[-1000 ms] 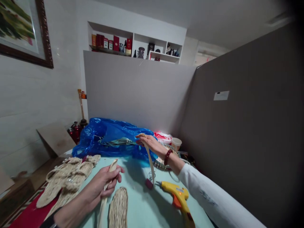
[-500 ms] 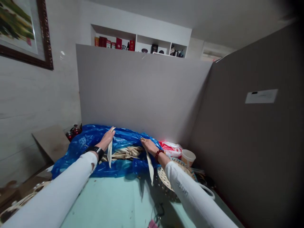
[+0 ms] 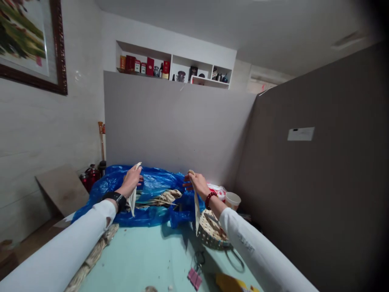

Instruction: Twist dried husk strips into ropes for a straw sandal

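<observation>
My left hand point(image 3: 130, 181), with a black watch on the wrist, pinches a pale corn husk strip point(image 3: 133, 202) that dangles below it. Some of its other fingers are spread. On the right, my right hand point(image 3: 197, 185) grips another husk strip point(image 3: 197, 215), which hangs down towards the basket. Between and below both hands, a pile of dried husks point(image 3: 165, 197) lies in an opened blue plastic bag point(image 3: 146, 221). Under my left forearm runs a twisted or braided husk length point(image 3: 91, 259), partly covered by the sleeve.
Right of the bag stands a woven basket point(image 3: 212, 239), with a plastic tub point(image 3: 232, 199) and a red-and-white bag point(image 3: 217, 190) behind it. A pink binder clip point(image 3: 194, 279) and a yellow item point(image 3: 231, 283) lie on the pale green tabletop point(image 3: 146, 255). Grey panels point(image 3: 176, 125) enclose the back and right.
My hands have moved apart, the left one leftward and the right one slightly right and up, each still with its strip. The camera view has shifted, showing more of the near tabletop.
</observation>
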### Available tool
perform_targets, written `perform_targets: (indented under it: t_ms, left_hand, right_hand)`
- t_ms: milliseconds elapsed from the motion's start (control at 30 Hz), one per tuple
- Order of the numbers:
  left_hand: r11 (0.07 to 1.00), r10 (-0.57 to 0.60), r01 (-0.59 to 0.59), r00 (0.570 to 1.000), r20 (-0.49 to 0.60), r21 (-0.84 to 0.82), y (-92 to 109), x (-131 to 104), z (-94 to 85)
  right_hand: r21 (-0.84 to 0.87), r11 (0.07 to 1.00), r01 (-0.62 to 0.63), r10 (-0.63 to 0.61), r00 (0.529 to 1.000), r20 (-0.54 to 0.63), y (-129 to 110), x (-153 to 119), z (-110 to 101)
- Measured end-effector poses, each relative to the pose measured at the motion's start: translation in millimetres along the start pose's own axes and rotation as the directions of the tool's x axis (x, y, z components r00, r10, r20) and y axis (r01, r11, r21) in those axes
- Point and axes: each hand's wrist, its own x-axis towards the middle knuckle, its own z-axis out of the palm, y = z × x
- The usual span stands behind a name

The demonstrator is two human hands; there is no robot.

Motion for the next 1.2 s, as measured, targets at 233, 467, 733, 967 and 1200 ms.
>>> perform_targets:
  t_ms: [233, 467, 733, 967, 1200]
  left_hand:
    - [0.959, -0.126, 0.195, 0.944, 0.306, -0.207, 38.6, -121.5, 2.6]
    - [0.842, -0.302, 0.511, 0.713, 0.632, -0.174, 4.5, -257.8, 10.1]
    - [0.901, -0.272, 0.419, 0.745, 0.609, -0.11, -22.5, -297.8, 12.5]
    - [0.997, -0.076, 0.07, 0.939, 0.336, 0.028, -33.5, -293.4, 5.5]
    - [0.996, -0.058, 0.011, 0.814, 0.578, 0.086, -22.0, -312.3, 16.6]
  right_hand:
    - [0.281, 0.958, 0.052, -0.058, 0.998, 0.013, -34.8, -102.9, -20.6]
    - [0.445, 0.887, -0.122, -0.001, 0.964, 0.267, -11.1, -227.6, 7.2]
    - [0.457, 0.885, -0.086, -0.079, 0.94, 0.331, 6.2, -262.5, 8.7]
    - [0.421, 0.904, -0.076, -0.066, 0.947, 0.313, 20.1, -260.7, 9.9]
    - [0.209, 0.978, 0.008, -0.067, 0.959, 0.275, 22.2, -275.3, 10.8]
